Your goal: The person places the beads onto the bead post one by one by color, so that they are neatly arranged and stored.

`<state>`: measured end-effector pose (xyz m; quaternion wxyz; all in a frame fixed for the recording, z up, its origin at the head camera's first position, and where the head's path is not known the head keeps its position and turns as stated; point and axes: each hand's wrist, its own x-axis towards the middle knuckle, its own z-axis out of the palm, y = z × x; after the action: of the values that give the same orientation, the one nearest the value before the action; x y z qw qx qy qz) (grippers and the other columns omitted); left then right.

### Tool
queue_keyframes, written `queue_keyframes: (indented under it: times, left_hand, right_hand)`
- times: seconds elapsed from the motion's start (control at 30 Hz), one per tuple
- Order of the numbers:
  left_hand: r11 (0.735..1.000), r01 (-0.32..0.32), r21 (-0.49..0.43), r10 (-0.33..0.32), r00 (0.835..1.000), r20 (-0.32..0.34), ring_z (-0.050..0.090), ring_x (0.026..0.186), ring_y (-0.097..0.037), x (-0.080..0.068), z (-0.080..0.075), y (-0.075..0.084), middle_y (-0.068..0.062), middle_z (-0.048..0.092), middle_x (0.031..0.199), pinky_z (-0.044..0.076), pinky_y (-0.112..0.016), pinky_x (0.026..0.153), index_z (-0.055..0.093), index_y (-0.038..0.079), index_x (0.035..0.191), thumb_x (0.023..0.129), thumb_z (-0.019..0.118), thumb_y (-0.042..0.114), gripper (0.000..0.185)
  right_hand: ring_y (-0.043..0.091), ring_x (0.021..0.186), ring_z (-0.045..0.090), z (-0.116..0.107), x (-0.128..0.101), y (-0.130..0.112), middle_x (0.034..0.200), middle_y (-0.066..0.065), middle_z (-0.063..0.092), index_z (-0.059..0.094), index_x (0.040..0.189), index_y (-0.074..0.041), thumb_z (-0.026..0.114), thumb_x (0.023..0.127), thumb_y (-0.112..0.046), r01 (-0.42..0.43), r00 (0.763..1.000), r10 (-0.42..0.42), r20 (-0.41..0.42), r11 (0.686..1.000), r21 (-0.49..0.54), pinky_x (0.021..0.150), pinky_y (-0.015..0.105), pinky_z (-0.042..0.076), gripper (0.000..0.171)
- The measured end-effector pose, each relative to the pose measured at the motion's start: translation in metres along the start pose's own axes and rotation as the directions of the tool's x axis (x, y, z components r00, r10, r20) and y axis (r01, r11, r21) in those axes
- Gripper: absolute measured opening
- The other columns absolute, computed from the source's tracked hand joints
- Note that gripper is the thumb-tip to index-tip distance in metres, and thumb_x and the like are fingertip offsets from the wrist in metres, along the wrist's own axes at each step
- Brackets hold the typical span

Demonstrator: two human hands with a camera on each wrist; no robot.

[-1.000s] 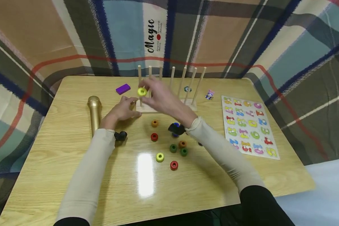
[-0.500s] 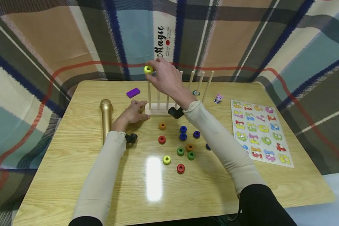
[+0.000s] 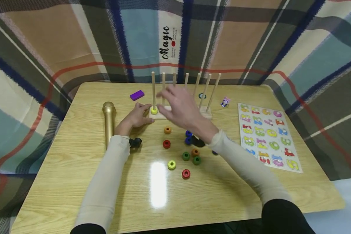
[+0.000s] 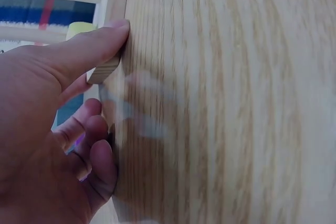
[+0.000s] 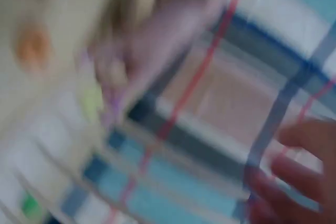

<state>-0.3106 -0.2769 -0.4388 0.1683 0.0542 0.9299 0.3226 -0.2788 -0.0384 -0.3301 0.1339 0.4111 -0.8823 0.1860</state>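
A wooden peg rack (image 3: 206, 113) with several upright pegs stands at the back of the table. At its left end, my left hand (image 3: 136, 117) pinches the base between thumb and fingers, as the left wrist view shows closely. A yellow ring bead (image 3: 154, 111) sits at the foot of the leftmost peg. My right hand (image 3: 185, 106), holding nothing, is over the rack with its fingers spread and hides part of the base. In the blurred right wrist view, a green patch (image 5: 31, 205) shows by the rack.
Loose ring beads lie in front: orange (image 3: 167, 130), red (image 3: 166, 144), yellow (image 3: 171, 164), green (image 3: 186, 156) and blue (image 3: 188, 133). A gold microphone-like cylinder (image 3: 109, 120) is left, a purple block (image 3: 137, 95) behind it. Right are a small figurine (image 3: 225, 102) and a number sheet (image 3: 270, 136).
My right hand brought the yellow bead up to the top of the leftmost peg and let go; the bead dropped to the base. The hand then moved right and down. My left hand stayed on the rack.
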Motion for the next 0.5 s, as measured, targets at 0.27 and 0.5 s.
queue_keyframes:
  times: [0.27, 0.5]
  left_hand:
    - [1.0, 0.004, 0.022, -0.004, 1.0, -0.013, 0.033, 0.15, -0.053, -0.004, -0.006, 0.003, -0.027, 0.023, 0.16, 0.026, -0.066, 0.125, 0.024, 0.01, 0.171, 0.107, 0.068, 0.031, 0.081]
    - [1.0, -0.008, 0.019, 0.008, 1.0, -0.013, 0.032, 0.151, -0.052, 0.0, -0.002, 0.003, -0.029, 0.023, 0.159, 0.025, -0.064, 0.126, 0.026, 0.007, 0.17, 0.107, 0.068, 0.027, 0.079]
  right_hand:
    - [0.022, 0.099, 0.067, 0.043, -0.089, -0.028, 0.112, 0.002, 0.073, 0.074, 0.119, -0.017, 0.079, 0.094, -0.054, 0.136, 0.834, -0.055, 0.548, 0.985, -0.109, 0.089, 0.04, 0.053, 0.045]
    - [0.015, 0.087, 0.066, 0.056, -0.096, -0.027, 0.104, 0.0, 0.072, 0.075, 0.11, -0.016, 0.081, 0.096, -0.034, 0.101, 0.842, -0.076, 0.535, 0.995, -0.017, 0.074, 0.03, 0.053, 0.024]
